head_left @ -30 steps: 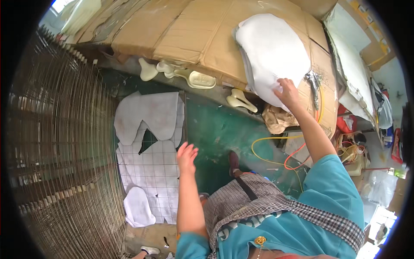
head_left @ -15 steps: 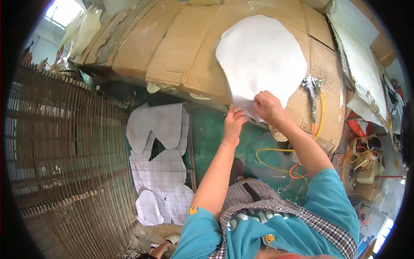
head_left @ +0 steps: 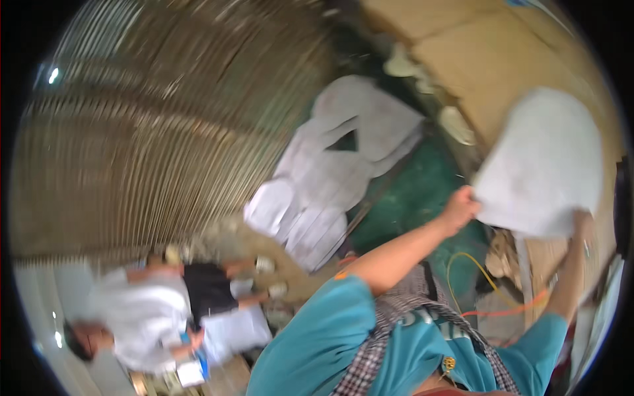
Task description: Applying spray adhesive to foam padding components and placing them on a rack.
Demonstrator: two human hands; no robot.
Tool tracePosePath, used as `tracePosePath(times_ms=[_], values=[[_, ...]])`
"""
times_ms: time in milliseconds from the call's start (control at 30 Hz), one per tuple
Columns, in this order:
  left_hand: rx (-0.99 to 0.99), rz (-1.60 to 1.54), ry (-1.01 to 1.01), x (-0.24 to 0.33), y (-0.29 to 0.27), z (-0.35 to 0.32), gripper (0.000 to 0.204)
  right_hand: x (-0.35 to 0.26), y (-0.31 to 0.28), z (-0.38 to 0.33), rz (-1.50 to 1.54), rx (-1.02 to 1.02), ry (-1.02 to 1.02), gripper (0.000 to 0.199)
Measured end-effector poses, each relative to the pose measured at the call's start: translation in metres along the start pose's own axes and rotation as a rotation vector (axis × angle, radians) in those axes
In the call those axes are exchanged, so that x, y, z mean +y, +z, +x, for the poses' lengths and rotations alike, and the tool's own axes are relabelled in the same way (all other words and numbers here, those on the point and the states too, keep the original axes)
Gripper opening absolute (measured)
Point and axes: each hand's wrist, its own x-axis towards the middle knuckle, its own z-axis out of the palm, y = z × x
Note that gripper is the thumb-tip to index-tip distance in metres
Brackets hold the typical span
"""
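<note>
A white, rounded flat sheet [head_left: 545, 165], like cut felt or leather, hangs at the edge of the cardboard-covered table. My left hand [head_left: 460, 211] pinches its near left corner between thumb and fingers. On the opposite side, my right hand [head_left: 581, 228] is closed at its lower right edge, somewhat blurred by motion. To the left, more white cut pieces [head_left: 333, 175] lie spread on a wire-grid rack; some overlap.
Tall racks of closely set wires [head_left: 165, 165] fill the left. A co-worker in a white top [head_left: 148, 317] is at lower left, beside a white sheet [head_left: 238, 330]. Cardboard [head_left: 462, 53] covers the table. A yellow hose [head_left: 481, 269] and orange hose [head_left: 508, 309] run by my right arm.
My view has swung left, bringing the co-worker into sight. Both hands have spread apart along the white sheet's near edge. The spray gun no longer shows.
</note>
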Motion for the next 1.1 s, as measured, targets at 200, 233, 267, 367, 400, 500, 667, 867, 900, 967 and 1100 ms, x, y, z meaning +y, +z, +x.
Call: tracePosePath(times_ms=[200, 233, 267, 367, 400, 500, 667, 867, 900, 967, 1100], values=[[0.153, -0.022, -0.004, 0.023, -0.040, -0.033, 0.016, -0.098, -0.051, -0.002, 0.667, 0.012, 0.178, 0.037], [0.179, -0.039, 0.003, 0.026, -0.049, -0.042, 0.016, -0.113, -0.065, -0.013, 0.915, 0.080, 0.130, 0.032], [0.234, -0.085, 0.067, 0.021, -0.065, -0.055, 0.018, -0.136, -0.085, -0.032, 1.165, 0.139, 0.070, 0.027], [0.342, -0.172, 0.140, 0.051, -0.119, -0.106, 0.023, -0.197, -0.171, -0.097, 1.986, -0.231, 0.025, 0.013], [0.381, -0.211, 0.129, 0.052, -0.146, -0.125, 0.024, -0.226, -0.207, -0.126, 1.979, -0.290, -0.079, 0.009], [0.599, -0.266, 0.135, 0.048, -0.229, -0.193, 0.027, -0.325, -0.273, -0.201, 2.111, -0.502, -0.224, 0.003], [0.912, -0.337, 0.038, 0.016, -0.367, -0.317, 0.027, -0.509, -0.305, -0.287, 2.072, -0.890, -0.254, 0.004], [1.337, 0.013, -0.101, -0.068, -0.542, -0.413, 0.027, -0.704, -0.282, -0.365, 1.926, -1.052, -0.144, 0.004], [1.344, 0.229, -0.034, -0.093, -0.576, -0.451, 0.027, -0.735, -0.278, -0.390, 1.906, -1.088, -0.185, 0.004], [1.348, 0.437, 0.013, -0.138, -0.634, -0.511, 0.027, -0.787, -0.260, -0.437, 1.869, -1.135, -0.226, 0.005], [1.533, 0.443, -0.138, -0.195, -0.705, -0.562, 0.025, -0.845, -0.178, -0.505, 1.564, -1.156, -0.281, 0.007]])
